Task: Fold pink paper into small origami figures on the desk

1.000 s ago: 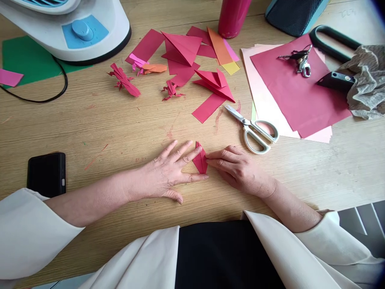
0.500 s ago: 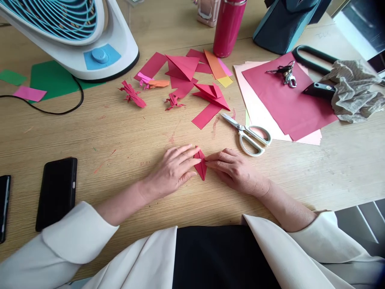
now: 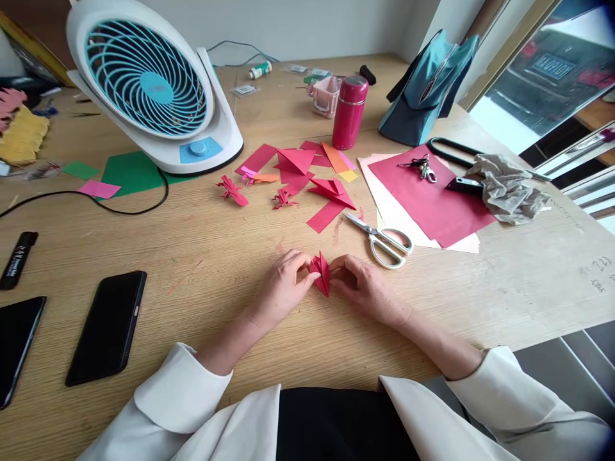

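Observation:
Between my hands, low over the wooden table, is a small red folded paper (image 3: 323,274), diamond-shaped with a pointed tip up and another down. My left hand (image 3: 287,280) pinches its left edge between thumb and fingers. On the right edge, my right hand (image 3: 364,286) closes thumb and forefinger in a pinch. White-handled scissors (image 3: 388,246) lie just beyond my right hand, blades toward the upper left. Small red folded paper figures (image 3: 284,199) and a larger red folded piece (image 3: 332,193) rest farther back among cut strips.
At the back left stands a white and blue fan (image 3: 156,89), its black cord (image 3: 120,212) crossing the table. A red bottle (image 3: 350,112) and a teal bag (image 3: 423,96) stand behind. Red sheets (image 3: 423,198) with keys (image 3: 425,169) lie right. A black phone (image 3: 106,326) lies left.
The view has tilted up, showing more of the table's back. My left fingers, stretched flat over the folded paper before, now pinch its left edge, and one of its flaps stands more open.

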Motion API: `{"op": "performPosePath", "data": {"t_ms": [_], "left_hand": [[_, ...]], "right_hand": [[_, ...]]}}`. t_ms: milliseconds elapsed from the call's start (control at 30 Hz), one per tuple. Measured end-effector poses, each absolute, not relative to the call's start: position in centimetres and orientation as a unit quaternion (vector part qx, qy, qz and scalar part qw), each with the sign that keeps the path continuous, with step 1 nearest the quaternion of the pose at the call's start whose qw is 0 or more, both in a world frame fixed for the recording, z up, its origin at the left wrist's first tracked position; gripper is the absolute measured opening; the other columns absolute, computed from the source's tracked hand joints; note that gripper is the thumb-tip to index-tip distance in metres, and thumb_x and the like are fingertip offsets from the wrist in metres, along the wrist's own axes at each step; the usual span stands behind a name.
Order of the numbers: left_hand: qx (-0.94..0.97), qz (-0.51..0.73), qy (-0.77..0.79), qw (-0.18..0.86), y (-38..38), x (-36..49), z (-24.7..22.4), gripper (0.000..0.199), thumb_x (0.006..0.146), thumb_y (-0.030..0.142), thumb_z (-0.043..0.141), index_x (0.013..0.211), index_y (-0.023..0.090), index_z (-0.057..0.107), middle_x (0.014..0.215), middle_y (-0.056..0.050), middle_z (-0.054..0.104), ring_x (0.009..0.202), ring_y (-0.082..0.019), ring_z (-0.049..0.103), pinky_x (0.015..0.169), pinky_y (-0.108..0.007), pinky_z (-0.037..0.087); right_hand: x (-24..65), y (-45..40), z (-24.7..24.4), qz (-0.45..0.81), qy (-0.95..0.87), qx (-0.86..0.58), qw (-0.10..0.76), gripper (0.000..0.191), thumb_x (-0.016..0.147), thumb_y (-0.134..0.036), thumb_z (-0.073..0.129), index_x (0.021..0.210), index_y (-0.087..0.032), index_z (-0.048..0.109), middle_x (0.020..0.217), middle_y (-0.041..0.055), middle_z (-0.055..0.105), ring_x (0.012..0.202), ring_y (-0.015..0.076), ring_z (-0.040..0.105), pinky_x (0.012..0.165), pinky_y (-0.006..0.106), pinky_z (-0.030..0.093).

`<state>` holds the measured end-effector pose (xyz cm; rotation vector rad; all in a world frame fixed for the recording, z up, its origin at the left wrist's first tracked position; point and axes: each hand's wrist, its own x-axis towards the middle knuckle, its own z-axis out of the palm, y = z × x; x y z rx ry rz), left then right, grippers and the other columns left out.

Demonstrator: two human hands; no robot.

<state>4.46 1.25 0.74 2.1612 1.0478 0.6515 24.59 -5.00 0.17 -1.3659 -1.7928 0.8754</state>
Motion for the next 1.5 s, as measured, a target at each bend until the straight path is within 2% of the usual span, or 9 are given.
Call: {"op": "performPosePath", "data": {"t_ms": [100,200,367,433,533,700,833,1000,1500], "left_hand": [[0.752,0.301,0.399,0.430,1.7,4.4,0.8,0.003,0.087,0.020,0.062,0.089,0.019,0.062,0.095,-0.004,0.069,0.090,-0.018,0.065,0.081,-0.030,0.052],[0.677,0.323,0.414,0.516,2.3,4.3,0.7,0.013,0.084,0.029,0.066,0.083,0.017,0.060,0.082,-0.002,0.068,0.077,-0.016,0.065,0.075,-0.028,0.053],[0.574,0.379,0.422,0.591,3.1,3.6,0.8,0.044,0.075,0.032,0.079,0.108,0.018,0.053,0.084,-0.002,0.073,0.076,-0.016,0.069,0.076,-0.029,0.054],[0.566,0.367,0.412,0.612,3.3,3.3,1.0,0.046,0.074,0.034,0.080,0.110,0.017,0.056,0.085,-0.003,0.074,0.077,-0.016,0.069,0.076,-0.029,0.053],[0.610,0.340,0.384,0.604,3.5,2.9,1.3,0.030,0.074,0.038,0.079,0.089,0.015,0.067,0.084,-0.002,0.072,0.076,-0.014,0.065,0.073,-0.025,0.050],[0.647,0.346,0.425,0.530,3.6,2.7,1.6,0.031,0.074,0.041,0.079,0.069,0.014,0.066,0.067,0.002,0.061,0.062,-0.010,0.051,0.060,-0.022,0.041],[0.607,0.365,0.411,0.574,3.3,3.0,1.8,0.032,0.075,0.043,0.079,0.070,0.014,0.065,0.068,0.002,0.061,0.065,-0.011,0.051,0.064,-0.023,0.042],[0.560,0.353,0.396,0.636,2.6,3.7,2.0,0.034,0.070,0.043,0.082,0.070,0.014,0.066,0.068,0.001,0.062,0.065,-0.011,0.051,0.065,-0.024,0.041],[0.466,0.406,0.399,0.677,2.5,3.9,2.4,0.036,0.064,0.044,0.087,0.071,0.015,0.067,0.069,0.002,0.065,0.067,-0.011,0.055,0.071,-0.025,0.044]], "right_hand": [[24.0,-4.1,0.0,0.443,-0.628,-0.502,0.396,0.013,0.091,-0.024,0.060,0.101,-0.019,0.056,0.083,0.0016,0.064,0.068,0.0132,0.059,0.061,0.026,0.046],[23.3,-2.7,0.2,0.529,-0.564,-0.457,0.440,0.021,0.088,-0.033,0.063,0.098,-0.020,0.049,0.075,-0.0017,0.060,0.062,0.0122,0.057,0.055,0.024,0.042],[21.9,-1.0,0.9,0.540,-0.569,-0.441,0.436,0.032,0.084,-0.031,0.066,0.100,-0.022,0.040,0.067,-0.0049,0.062,0.059,0.0122,0.056,0.054,0.023,0.037],[21.3,-0.8,0.9,0.528,-0.576,-0.446,0.435,0.032,0.083,-0.028,0.065,0.101,-0.022,0.039,0.068,-0.0045,0.064,0.058,0.0119,0.056,0.055,0.024,0.037],[20.6,-1.0,0.7,0.517,-0.576,-0.462,0.433,0.033,0.081,-0.026,0.065,0.102,-0.023,0.040,0.067,-0.0066,0.061,0.055,0.0108,0.051,0.053,0.023,0.035],[20.2,-1.4,0.4,0.538,-0.569,-0.474,0.403,0.028,0.084,-0.035,0.065,0.101,-0.021,0.048,0.070,-0.0033,0.063,0.058,0.0115,0.051,0.055,0.024,0.036],[20.6,-1.6,1.2,0.540,-0.597,-0.475,0.355,0.037,0.091,-0.053,0.056,0.082,-0.017,0.056,0.068,-0.0018,0.053,0.059,0.0106,0.044,0.056,0.025,0.033],[20.9,-1.8,2.0,0.549,-0.612,-0.473,0.316,0.050,0.088,-0.065,0.056,0.072,-0.018,0.054,0.063,-0.0042,0.040,0.058,0.0099,0.033,0.054,0.027,0.026],[21.1,-1.8,0.4,0.609,-0.546,-0.433,0.380,0.050,0.075,-0.054,0.078,0.061,-0.020,0.044,0.061,-0.0061,0.038,0.057,0.0088,0.029,0.054,0.027,0.021]]}}
